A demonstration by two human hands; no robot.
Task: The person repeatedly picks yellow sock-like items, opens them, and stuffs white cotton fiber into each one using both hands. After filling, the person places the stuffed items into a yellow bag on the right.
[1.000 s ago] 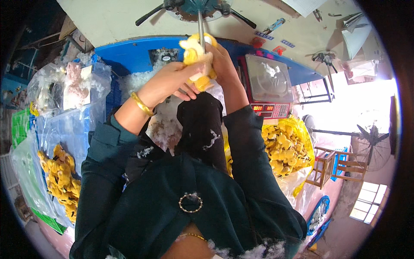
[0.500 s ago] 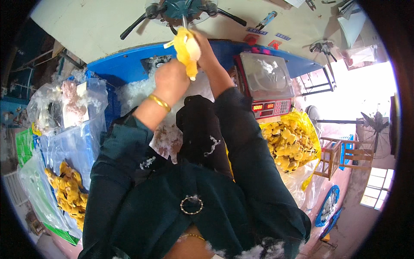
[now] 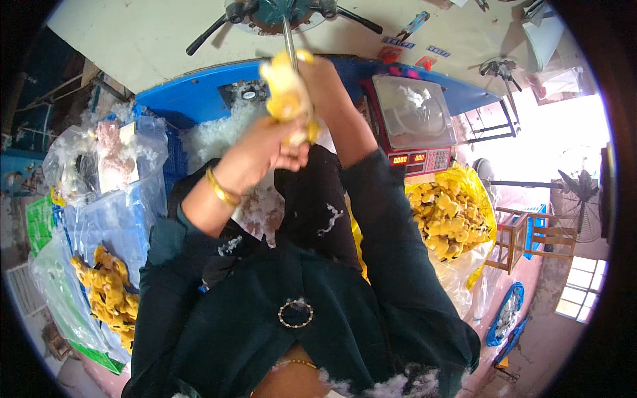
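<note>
Left hand point(image 3: 264, 147) is closing around the lower end of a yellow plush toy point(image 3: 285, 93), its fingers curling under the fabric. The right hand point(image 3: 324, 83) is bearing against the upper right side of the toy; its fingertips are lying out of sight, so how far it is closing cannot be told. The toy is hanging between both hands, above the person's lap, its upper end meeting a straight, polished metal rod point(image 3: 288, 38); whether the rod is entering the fabric cannot be told. Short pile is covering the toy, and its rounded outline is blurring slightly. A smooth, gold-coloured bracelet point(image 3: 221, 187) is encircling the left wrist. Loose white fluff point(image 3: 215, 138) is lying in soft clumps beyond the left forearm. The rod is extending from a dark green fitting point(image 3: 282, 12) on a pale, flat desk point(image 3: 149, 43). Right of the right forearm, a red scale point(image 3: 410, 114) is carrying a square, greyish plate, and yellow plush pieces point(image 3: 451, 222) are filling a yellow bag point(image 3: 489, 202).
</note>
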